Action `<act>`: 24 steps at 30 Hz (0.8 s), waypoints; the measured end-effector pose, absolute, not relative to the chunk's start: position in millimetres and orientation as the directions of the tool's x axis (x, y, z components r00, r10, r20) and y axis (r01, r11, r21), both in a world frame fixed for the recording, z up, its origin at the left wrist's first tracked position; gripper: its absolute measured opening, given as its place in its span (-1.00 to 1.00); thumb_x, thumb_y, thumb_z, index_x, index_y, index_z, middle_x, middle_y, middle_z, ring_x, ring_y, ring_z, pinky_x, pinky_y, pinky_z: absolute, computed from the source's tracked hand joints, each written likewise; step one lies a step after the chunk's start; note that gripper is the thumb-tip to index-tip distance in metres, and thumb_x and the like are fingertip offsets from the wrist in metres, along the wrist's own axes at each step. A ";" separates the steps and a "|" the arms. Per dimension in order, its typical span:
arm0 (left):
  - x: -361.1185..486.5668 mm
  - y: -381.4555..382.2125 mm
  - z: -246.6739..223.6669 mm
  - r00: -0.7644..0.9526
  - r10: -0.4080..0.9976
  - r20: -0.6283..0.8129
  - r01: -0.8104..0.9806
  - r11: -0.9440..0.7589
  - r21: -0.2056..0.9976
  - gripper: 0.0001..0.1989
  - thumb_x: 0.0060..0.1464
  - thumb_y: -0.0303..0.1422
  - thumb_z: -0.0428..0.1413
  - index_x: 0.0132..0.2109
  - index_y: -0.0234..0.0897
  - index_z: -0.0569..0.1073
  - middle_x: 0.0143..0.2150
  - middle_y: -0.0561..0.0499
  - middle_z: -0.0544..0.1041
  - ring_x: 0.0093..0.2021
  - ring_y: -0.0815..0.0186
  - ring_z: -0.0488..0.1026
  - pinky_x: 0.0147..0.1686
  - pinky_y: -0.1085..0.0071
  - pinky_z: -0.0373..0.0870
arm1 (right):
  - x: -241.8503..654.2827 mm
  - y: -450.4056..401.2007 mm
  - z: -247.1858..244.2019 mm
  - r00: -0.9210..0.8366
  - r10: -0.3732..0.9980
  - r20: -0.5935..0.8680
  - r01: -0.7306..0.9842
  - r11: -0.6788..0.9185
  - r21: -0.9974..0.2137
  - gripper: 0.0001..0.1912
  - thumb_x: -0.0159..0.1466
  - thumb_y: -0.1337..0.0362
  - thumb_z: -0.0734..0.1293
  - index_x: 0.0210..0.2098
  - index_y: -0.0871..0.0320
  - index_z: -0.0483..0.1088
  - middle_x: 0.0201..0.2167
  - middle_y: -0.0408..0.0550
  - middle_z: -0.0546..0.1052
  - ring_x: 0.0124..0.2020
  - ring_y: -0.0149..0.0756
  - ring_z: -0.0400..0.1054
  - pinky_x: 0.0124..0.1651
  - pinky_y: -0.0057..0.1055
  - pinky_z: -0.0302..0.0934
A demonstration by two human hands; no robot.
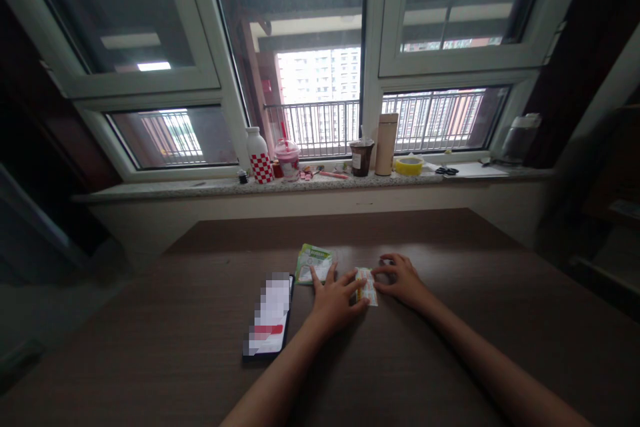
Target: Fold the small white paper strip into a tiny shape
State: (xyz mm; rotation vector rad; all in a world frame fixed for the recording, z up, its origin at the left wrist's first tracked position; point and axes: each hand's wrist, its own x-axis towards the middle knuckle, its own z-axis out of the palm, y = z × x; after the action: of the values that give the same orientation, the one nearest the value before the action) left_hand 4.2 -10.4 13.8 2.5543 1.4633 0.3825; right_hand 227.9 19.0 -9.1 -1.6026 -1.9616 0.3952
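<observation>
The phone (273,317) lay at the left on the brown table (150,333), its long side running away from the person and its far end leaning rightward. Well to the right of the phone, roughly level with its upper half, a small printed sachet (371,290) lay between the two hands. Its long axis also ran away from the person, but with the far end tipped slightly left. The left hand was the nearer of the two, overlapping the sachet's left side, while the right hand met only the opposite edge.

Just beyond the phone's far right corner lay a green-and-white packet (313,263). Right of the phone, the left hand (336,300) was spread wide, palm down: its outer two fingers reached to the near part of the packet, and its thumb and forefinger lay over the sachet. Whether they pinched it or merely pressed it flat could not be told. Farthest right of the phone, the right hand (404,282) was loosely curled, thumb and forefinger narrowly parted at the sachet's right edge; whether they gripped that edge could not be made out.
</observation>
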 end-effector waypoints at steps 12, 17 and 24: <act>4.2 -9.7 9.3 0.482 0.860 0.166 0.820 -0.510 0.260 -0.52 0.16 0.12 -0.11 0.20 0.31 0.27 0.33 0.26 0.25 0.40 -0.13 -0.15 0.08 -0.49 -0.73 | 231.1 5.1 -11.2 -0.222 0.955 0.195 0.809 0.292 -0.510 -0.36 -0.06 0.08 0.49 0.04 -0.05 0.45 0.20 0.03 0.25 0.24 -0.03 0.05 0.29 -0.15 -0.05; 4.4 -10.2 9.9 0.479 0.863 0.163 0.822 -0.506 0.263 -0.52 0.16 0.11 -0.10 0.20 0.30 0.27 0.33 0.25 0.25 0.40 -0.13 -0.15 0.09 -0.48 -0.72 | 231.4 0.3 -13.2 -0.231 0.955 0.187 0.809 0.296 -0.508 -0.29 -0.07 0.07 0.49 0.09 -0.04 0.40 0.24 0.05 0.21 0.27 -0.01 0.03 0.31 -0.11 -0.08; 5.3 -11.1 12.5 0.476 0.866 0.155 0.826 -0.501 0.259 -0.52 0.15 0.11 -0.09 0.20 0.28 0.28 0.33 0.24 0.25 0.39 -0.14 -0.11 0.10 -0.49 -0.69 | 235.5 -1.2 -15.6 -0.208 0.943 0.259 0.745 0.324 -0.583 -0.38 0.01 0.02 0.47 0.06 -0.03 0.43 0.18 0.04 0.30 0.22 -0.04 0.09 0.28 -0.09 -0.01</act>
State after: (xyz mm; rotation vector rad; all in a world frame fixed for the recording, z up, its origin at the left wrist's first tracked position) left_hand 5.3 -11.1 12.5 2.5688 1.4828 0.4000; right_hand 235.5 -1.2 -15.6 -1.4810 -2.0193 0.4489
